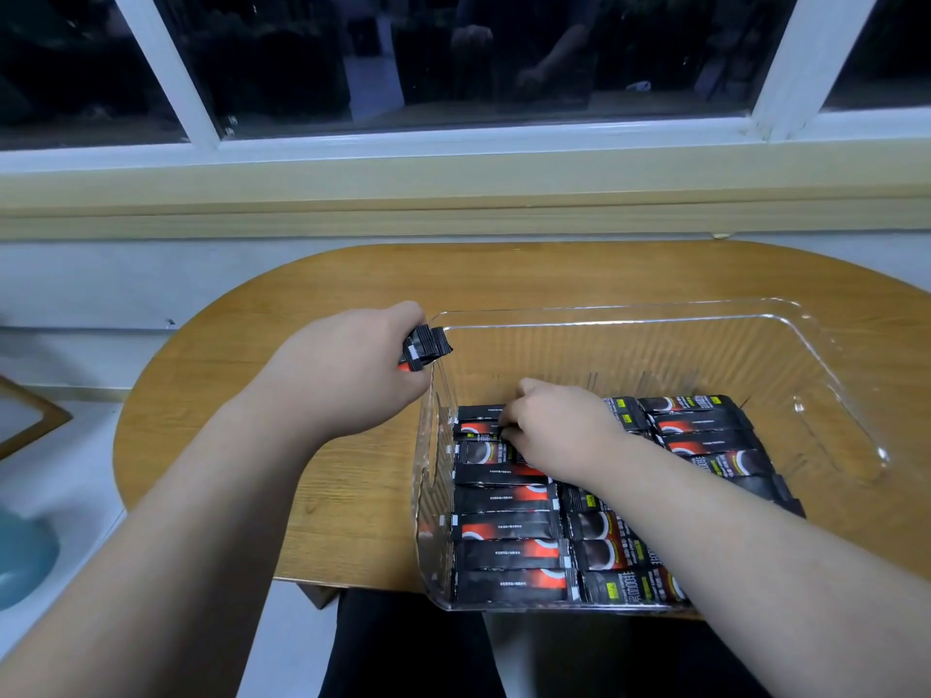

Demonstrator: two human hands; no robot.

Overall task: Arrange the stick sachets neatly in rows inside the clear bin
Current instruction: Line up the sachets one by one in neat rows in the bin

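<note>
A clear plastic bin [604, 310] sits on the right side of the frame. It is a box shape with round corners and thin lines along its walls. It rests on a brown wood table [312, 294] with a round end.

Inside the bin, long flat sachets [509, 526] lie side by side in three rows. They are shiny and black, with red and white marks. They fill the part of the bin near the bottom of the frame. The middle row is partly hidden under the right arm.

The left hand [347, 365] is in the middle left of the frame, just outside the bin's top left corner. Its fingers are curled tight around a small bundle [425, 347] of the same black sticks. The ends of the bundle poke out over the bin's rim.

The right hand [559, 425] is down inside the bin, in the middle of the frame. Its fingers are bent, and the tips pinch one sachet [478, 413] at the far end of the left row.

Across the top of the frame is a dark window [453, 68] with a white frame.
</note>
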